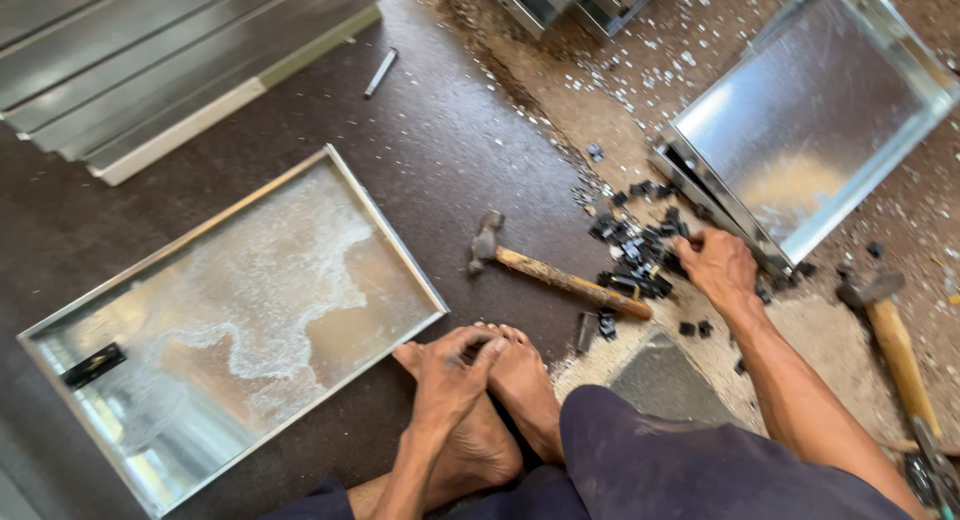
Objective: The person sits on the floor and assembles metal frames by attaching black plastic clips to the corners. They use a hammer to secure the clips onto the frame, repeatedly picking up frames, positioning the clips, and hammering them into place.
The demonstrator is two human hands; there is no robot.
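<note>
Head view: the right hand (715,265) pinches into a pile of small black clips (635,255) on the floor, fingers closed on one, I think. Just left lies a hammer (555,272); beyond, a steel tray (815,110). Better to pick one clip cleanly. The left hand (450,375) rests loose on the feet (510,390).

silver tray (395,242), black clips (632,252), brown-handled hammer (560,276)

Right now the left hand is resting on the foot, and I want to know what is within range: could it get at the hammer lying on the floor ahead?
Probably yes. The left hand rests on the foot, and the hammer lies just beyond on open floor, with nothing between them.
</note>
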